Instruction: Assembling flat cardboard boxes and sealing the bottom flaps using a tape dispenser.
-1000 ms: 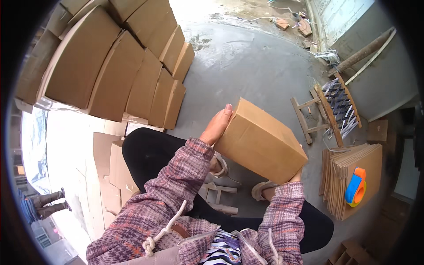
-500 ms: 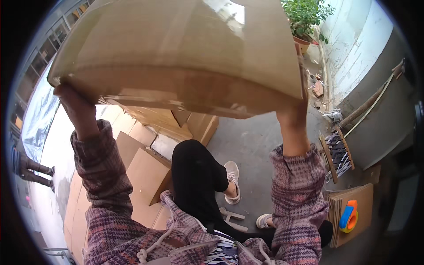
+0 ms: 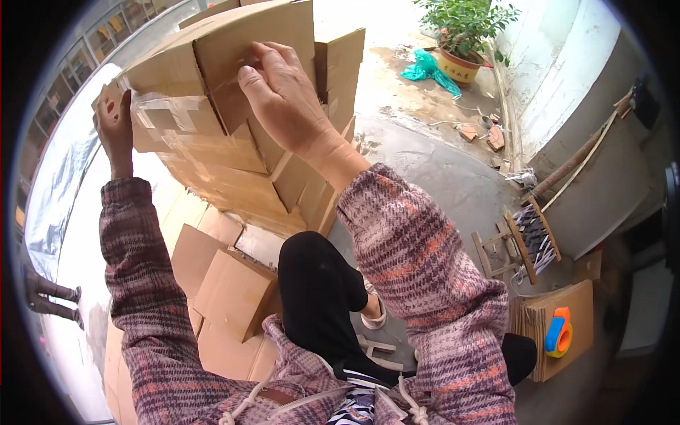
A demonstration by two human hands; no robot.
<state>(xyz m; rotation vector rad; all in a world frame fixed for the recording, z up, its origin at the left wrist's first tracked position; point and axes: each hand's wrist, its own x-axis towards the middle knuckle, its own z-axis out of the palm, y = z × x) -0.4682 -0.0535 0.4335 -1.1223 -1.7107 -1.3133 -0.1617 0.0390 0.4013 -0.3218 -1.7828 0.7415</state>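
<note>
A brown cardboard box (image 3: 253, 60) rests on top of a stack of taped cardboard boxes (image 3: 227, 180) at the upper left. Beside the box's left corner is my left hand (image 3: 113, 126), with its thumb and fingers apart. My right hand (image 3: 287, 103) lies against or just in front of the box's right side, fingers loosely bent and thumb held off; whether it touches cannot be told. Neither hand grips anything. Below the stack, a smaller open carton (image 3: 234, 290) stands near my knee.
At the right, flattened cardboard sheets (image 3: 531, 333) carry an orange and blue tape dispenser (image 3: 559, 333). A woven-seat stool (image 3: 533, 241) stands beyond. Farther off are a potted plant (image 3: 460, 64), a green plastic bag (image 3: 428, 71) and broken bricks (image 3: 489, 133). Another person's legs (image 3: 53, 297) show far left.
The box held up between both hands has come down onto the stack. Both hands have let go of its lower edges; my right hand has moved left and up.
</note>
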